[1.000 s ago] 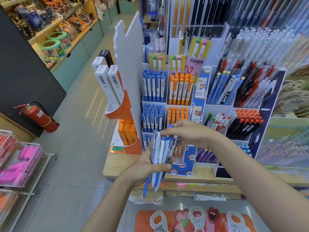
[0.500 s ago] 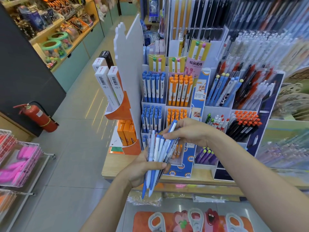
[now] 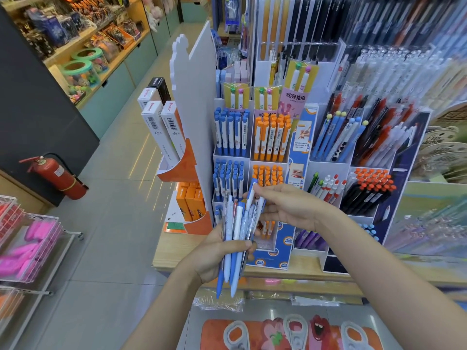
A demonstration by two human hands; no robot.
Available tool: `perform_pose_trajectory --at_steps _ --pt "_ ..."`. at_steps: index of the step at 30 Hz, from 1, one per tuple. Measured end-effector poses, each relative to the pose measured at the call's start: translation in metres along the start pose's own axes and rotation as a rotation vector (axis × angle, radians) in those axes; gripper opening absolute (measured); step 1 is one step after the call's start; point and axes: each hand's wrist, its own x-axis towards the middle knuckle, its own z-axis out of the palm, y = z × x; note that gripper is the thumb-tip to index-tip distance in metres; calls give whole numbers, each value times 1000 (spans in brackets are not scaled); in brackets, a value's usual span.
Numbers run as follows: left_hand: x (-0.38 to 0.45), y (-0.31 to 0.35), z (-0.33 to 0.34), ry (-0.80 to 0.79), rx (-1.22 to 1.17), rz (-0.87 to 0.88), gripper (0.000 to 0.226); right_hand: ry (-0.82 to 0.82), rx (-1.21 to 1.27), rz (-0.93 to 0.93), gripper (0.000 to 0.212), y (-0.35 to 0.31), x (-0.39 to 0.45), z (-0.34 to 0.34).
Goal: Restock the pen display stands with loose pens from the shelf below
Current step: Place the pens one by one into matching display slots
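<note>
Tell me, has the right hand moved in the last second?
Yes. The right hand rose slightly against the orange pens in the stand, drawing one blue-and-white pen up from the bundle.

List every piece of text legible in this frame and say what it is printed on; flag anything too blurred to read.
"蛇我其谁": pink backing card above the orange pens.
"S": yellow pen packs.
White boxes: barcodes and a red logo, too small to read.
Blue display stand badges, pen barrels, fire extinguisher label: too blurred to read.
</note>
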Motion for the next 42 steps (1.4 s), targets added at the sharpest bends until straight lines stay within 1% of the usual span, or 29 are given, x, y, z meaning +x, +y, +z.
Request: perform_pose_trajectory --at_steps 1,3,5,7,10,12,16,18,20,23,24,25,26,27,28,29,30,31,32,34,35,36,38,40,42 --pt "2 1 2 63 74 -9 74 8 12 -9 45 2 -1 1" --pt "6 2 5 187 313 -2 88 31 57 -29 47 7 -2 4" --pt "8 2 9 209 541 69 97 51 124 -41 46 11 -2 5" --pt "10 0 15 199 643 132 99 53 158 -54 48 14 -3 6" --pt "13 -4 18 224 690 172 101 61 129 -72 47 15 -3 8" --pt "13 -5 18 229 695 177 98 64 98 -76 42 15 -4 9" --pt "15 -7 18 276 648 222 93 75 5 -62 33 17 -3 12" --pt "14 -7 17 293 601 227 94 80 -26 -60 37 16 -4 13" --pt "13 -7 14 295 588 222 94 125 -100 -82 43 11 -7 11" --pt "8 -5 14 217 632 185 96 302 -258 -247 44 -10 -11 1" --pt "6 -5 13 192 653 172 99 323 -349 -319 43 -21 -12 -3" --pt "5 -4 14 171 666 166 101 292 -491 -370 40 -33 -13 -7" --pt "5 -5 13 146 672 163 104 204 -670 -387 36 -45 -14 -8" --pt "5 -5 12 124 670 161 106 88 -855 -355 33 -57 -15 -7" --pt "5 -5 11 96 656 142 106 -29 -996 -278 32 -64 -15 -6" --pt "5 -5 10 79 631 108 105 -126 -1066 -184 35 -71 -15 -4" --pt "5 -5 8 68 603 64 103 -195 -1066 -95 37 -75 -15 -5" --pt "4 -4 8 63 570 26 98 -244 -1016 -28 36 -77 -14 -6" --pt "4 -3 6 49 530 6 88 -281 -943 19 32 -78 -15 -7" --pt "2 0 6 -7 456 21 60 -322 -857 62 21 -75 -15 -9" --pt "1 2 7 -27 431 28 54 -321 -867 48 20 -73 -14 -9" --pt "1 4 7 -43 418 21 55 -312 -906 12 18 -70 -13 -8" --pt "3 5 7 -62 417 -1 66 -300 -1019 -61 13 -67 -9 -5" --pt "3 3 7 -70 410 -19 78 -280 -1110 -128 12 -65 -7 -3" --pt "2 1 6 -77 384 -11 81 -279 -1133 -162 11 -64 -5 -5"
